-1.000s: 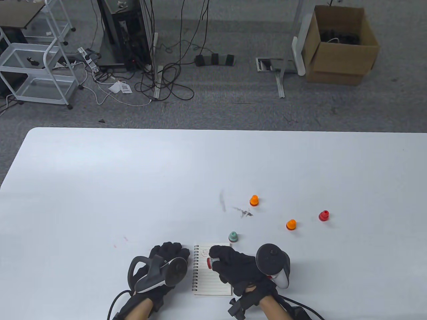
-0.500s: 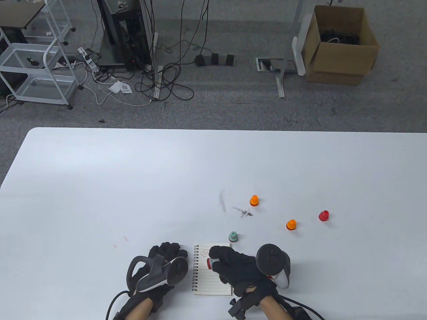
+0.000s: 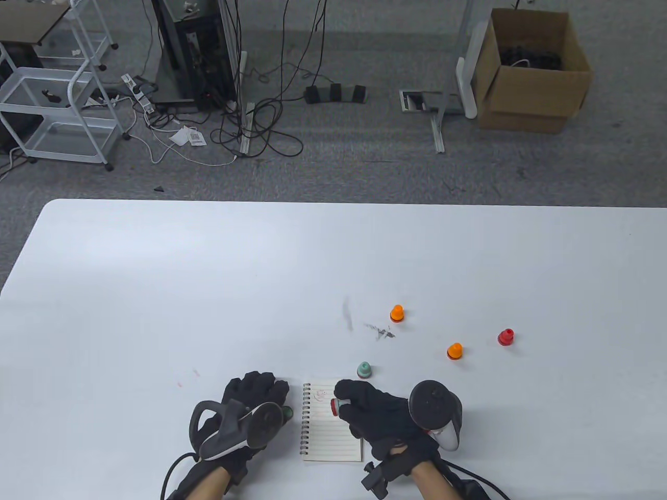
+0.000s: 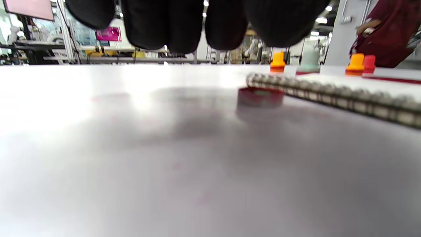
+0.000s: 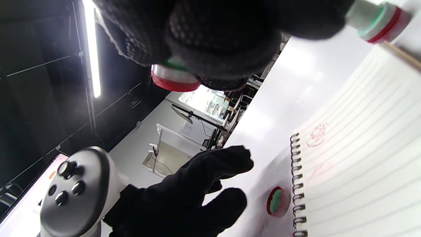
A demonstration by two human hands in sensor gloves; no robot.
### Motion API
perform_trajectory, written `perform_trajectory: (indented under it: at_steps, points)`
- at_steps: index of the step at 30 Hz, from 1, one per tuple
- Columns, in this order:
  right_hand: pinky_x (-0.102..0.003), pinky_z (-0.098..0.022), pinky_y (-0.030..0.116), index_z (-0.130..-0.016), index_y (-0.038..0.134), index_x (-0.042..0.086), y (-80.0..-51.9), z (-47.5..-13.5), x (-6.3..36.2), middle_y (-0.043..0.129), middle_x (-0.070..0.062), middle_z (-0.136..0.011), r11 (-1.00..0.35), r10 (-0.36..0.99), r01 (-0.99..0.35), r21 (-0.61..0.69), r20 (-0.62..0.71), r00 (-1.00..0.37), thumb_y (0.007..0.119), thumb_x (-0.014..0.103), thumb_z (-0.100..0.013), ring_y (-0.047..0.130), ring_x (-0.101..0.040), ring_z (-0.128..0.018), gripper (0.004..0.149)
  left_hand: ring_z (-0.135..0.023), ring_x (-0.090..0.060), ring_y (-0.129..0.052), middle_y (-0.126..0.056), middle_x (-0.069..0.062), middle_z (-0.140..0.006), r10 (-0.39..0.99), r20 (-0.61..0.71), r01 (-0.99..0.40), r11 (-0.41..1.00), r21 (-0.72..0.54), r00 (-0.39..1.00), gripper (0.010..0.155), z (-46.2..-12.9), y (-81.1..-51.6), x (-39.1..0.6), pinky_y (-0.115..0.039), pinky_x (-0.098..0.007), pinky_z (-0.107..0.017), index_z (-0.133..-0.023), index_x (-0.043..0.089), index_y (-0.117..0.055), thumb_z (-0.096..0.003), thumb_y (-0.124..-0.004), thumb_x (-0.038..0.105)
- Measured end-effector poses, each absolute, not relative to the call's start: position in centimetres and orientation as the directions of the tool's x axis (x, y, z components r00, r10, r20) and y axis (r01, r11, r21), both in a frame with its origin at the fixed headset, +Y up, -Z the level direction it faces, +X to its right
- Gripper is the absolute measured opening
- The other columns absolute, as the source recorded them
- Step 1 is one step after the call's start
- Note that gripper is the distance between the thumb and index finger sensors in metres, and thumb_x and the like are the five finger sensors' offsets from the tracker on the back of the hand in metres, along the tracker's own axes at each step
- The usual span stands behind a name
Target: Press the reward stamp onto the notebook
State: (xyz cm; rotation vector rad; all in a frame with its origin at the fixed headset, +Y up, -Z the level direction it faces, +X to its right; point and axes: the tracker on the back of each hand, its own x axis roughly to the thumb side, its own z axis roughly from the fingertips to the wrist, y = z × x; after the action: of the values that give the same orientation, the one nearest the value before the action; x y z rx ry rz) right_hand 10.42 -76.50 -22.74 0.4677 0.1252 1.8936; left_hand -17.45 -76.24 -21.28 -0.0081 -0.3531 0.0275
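— Fingers [image 3: 346, 396] of the right hand [image 3: 378, 416] are pinched around the stamp [image 3: 334, 407], its red rim pointing sideways rather than down at the page. What's different from a moment ago?

— That hand has slid a little toward the right side of the notebook [image 3: 333, 437], and it now holds the stamp clear of the paper. Just beyond the fingertips, near the spiral edge, there's a faint red mark [image 5: 316, 134] on the top lines — so I'd judge one print is already made.

— And the left hand [image 3: 250, 403]?

— Its fingers [image 4: 184, 23] lie flat and slightly spread on the table, apart from anything. It has shifted left, away from the notebook, which uncovers a small red-and-green cap [image 5: 276, 201] lying just past its fingertips, right beside the spiral binding.

— So what does that mean for the job?

— Likely the pressing is done or between prints. The cap sits close enough for the left fingers to pick up and close the stamp. Other stamps stand well beyond both hands — a green one [image 3: 363, 370] nearest.
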Motion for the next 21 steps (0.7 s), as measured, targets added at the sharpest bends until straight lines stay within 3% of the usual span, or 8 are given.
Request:
perform_trajectory:
  at_steps: [3, 6, 10, 14, 18, 21]
  points:
    - [-0.027, -0.02, 0.083, -0.089, 0.077, 0.007, -76.1, -22.8, 10.9, 0.094, -0.016, -0.067, -0.392, 0.907, -0.876, 0.283, 0.28, -0.315, 0.084, 0.031, -0.041, 0.097, -0.018, -0.027, 0.053, -0.106, -0.035, -0.071, -0.069, -0.004, -0.113, 0.044, 0.341, -0.063, 0.997, 0.045, 0.939, 0.061, -21.2, -75.4, -18.4, -0.062, -0.061, -0.079, -0.105, 0.031, -0.07, -0.047, -0.075, 0.051]
    - [-0.027, -0.02, 0.083, -0.089, 0.077, 0.007, -75.3, -23.0, 11.6, 0.095, -0.017, -0.067, -0.509, 0.837, -0.836, 0.205, 0.346, -0.425, 0.084, 0.03, -0.041, 0.097, -0.018, -0.028, 0.053, -0.106, -0.036, -0.071, -0.07, -0.005, -0.113, 0.063, 0.325, -0.091, 0.993, 0.071, 0.944, 0.061, -21.1, -74.9, -19.1, -0.062, -0.061, -0.079, -0.105, 0.031, -0.07, -0.0471, -0.074, 0.052]
    - [-0.029, -0.022, 0.083, -0.09, 0.076, 0.007, -74.9, -23.2, 12.7, 0.094, -0.018, -0.07, -0.716, 0.671, -0.687, 0.122, 0.389, -0.631, 0.082, 0.03, -0.043, 0.097, -0.02, -0.03, 0.053, -0.105, -0.036, -0.072, -0.071, -0.005, -0.112, 0.048, 0.317, -0.075, 0.994, 0.074, 0.947, 0.061, -21.1, -74.7, -19.3, -0.063, -0.061, -0.079, -0.105, 0.03, -0.071, -0.0475, -0.074, 0.052]
    - [-0.032, -0.025, 0.083, -0.093, 0.075, 0.005, -75.0, -23.3, 12.9, 0.092, -0.021, -0.076, -0.862, 0.498, -0.487, 0.138, 0.404, -0.767, 0.078, 0.024, -0.044, 0.098, -0.025, -0.035, 0.052, -0.104, -0.036, -0.073, -0.072, -0.005, -0.112, 0.036, 0.329, -0.062, 0.996, 0.069, 0.944, 0.06, -21.0, -74.8, -18.9, -0.064, -0.061, -0.078, -0.104, 0.03, -0.072, -0.0476, -0.073, 0.052]
    - [-0.031, -0.025, 0.084, -0.091, 0.077, 0.006, -75.3, -23.3, 12.4, 0.094, -0.019, -0.073, -0.938, 0.344, -0.318, 0.134, 0.438, -0.831, 0.08, 0.025, -0.043, 0.099, -0.023, -0.033, 0.052, -0.104, -0.035, -0.075, -0.073, -0.004, -0.111, 0.029, 0.337, -0.055, 0.996, 0.069, 0.941, 0.059, -20.9, -74.9, -18.7, -0.064, -0.06, -0.078, -0.103, 0.03, -0.073, -0.0479, -0.073, 0.051]
    - [-0.032, -0.024, 0.084, -0.088, 0.08, 0.007, -75.7, -23.2, 11.7, 0.096, -0.02, -0.066, -0.948, 0.318, -0.265, 0.179, 0.451, -0.834, 0.083, 0.027, -0.041, 0.099, -0.023, -0.032, 0.051, -0.103, -0.035, -0.075, -0.073, -0.004, -0.111, 0.024, 0.34, -0.05, 0.996, 0.068, 0.94, 0.059, -20.8, -74.9, -18.7, -0.064, -0.06, -0.078, -0.103, 0.03, -0.073, -0.0479, -0.073, 0.051]
